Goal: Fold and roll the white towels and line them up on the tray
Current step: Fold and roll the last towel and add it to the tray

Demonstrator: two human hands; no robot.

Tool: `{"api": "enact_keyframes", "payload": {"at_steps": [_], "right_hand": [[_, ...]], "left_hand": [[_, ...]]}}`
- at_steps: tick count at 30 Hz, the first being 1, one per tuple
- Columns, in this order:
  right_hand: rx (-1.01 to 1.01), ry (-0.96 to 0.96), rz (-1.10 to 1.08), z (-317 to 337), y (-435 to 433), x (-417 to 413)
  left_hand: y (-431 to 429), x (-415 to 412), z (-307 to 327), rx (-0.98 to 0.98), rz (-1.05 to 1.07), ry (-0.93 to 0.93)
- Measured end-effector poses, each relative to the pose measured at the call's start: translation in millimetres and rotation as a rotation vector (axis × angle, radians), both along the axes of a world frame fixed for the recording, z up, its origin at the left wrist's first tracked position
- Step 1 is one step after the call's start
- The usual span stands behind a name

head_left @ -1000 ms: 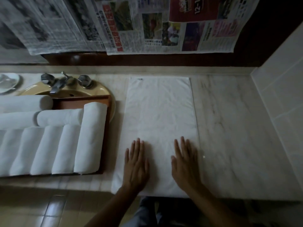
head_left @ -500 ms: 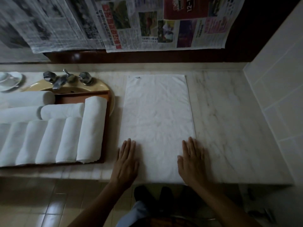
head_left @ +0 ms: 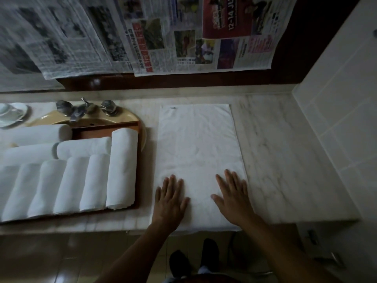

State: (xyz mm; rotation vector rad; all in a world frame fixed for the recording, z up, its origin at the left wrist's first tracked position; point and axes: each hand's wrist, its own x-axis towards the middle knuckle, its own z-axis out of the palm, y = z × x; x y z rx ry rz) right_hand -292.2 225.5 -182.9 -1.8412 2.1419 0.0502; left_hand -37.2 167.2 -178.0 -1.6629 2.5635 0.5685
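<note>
Flat white towel (head_left: 195, 152) on marble tabletop (head_left: 285, 160), left hand (head_left: 170, 203) and right hand (head_left: 234, 199) pressing its near end, fingers straight, rolled towels (head_left: 85, 180) on wooden tray (head_left: 138, 160) alongside

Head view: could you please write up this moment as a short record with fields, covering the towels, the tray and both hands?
flat towel: spread unrolled on the marble counter, right of the tray
left hand: fingers straight, palm down on the towel's near left part
right hand: fingers straight, palm down on its near right part
tray: brown, partly over the sink
rolled towels: several white rolls packed on the tray; the row runs off the picture's left edge
task state: flat towel not yet rolled
</note>
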Motion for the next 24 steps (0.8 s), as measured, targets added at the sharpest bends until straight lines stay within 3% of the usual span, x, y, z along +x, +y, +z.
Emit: {"api": "enact_keyframes", "payload": {"at_steps": [10,14,20,24], "right_hand": [[0.013,-0.080,-0.053,10.9,-2.4,1.6],[-0.061,-0.168,-0.075,20.3,-19.0,-8.7],[-0.212,-0.259,-0.134,28.7,-88.9,-60.9],[-0.185,-0.243,-0.118,36.9,-153.8,-104.1]], "left_hand": [[-0.5,-1.8,8.1,0.006,-0.037,-0.086],[-1.4,-14.7,18.5,0.020,0.058,-0.053],[-23.2,-71.3,36.3,0.008,0.118,0.035],[-45.2,-126.7,42.0,-0.007,0.127,0.089]]}}
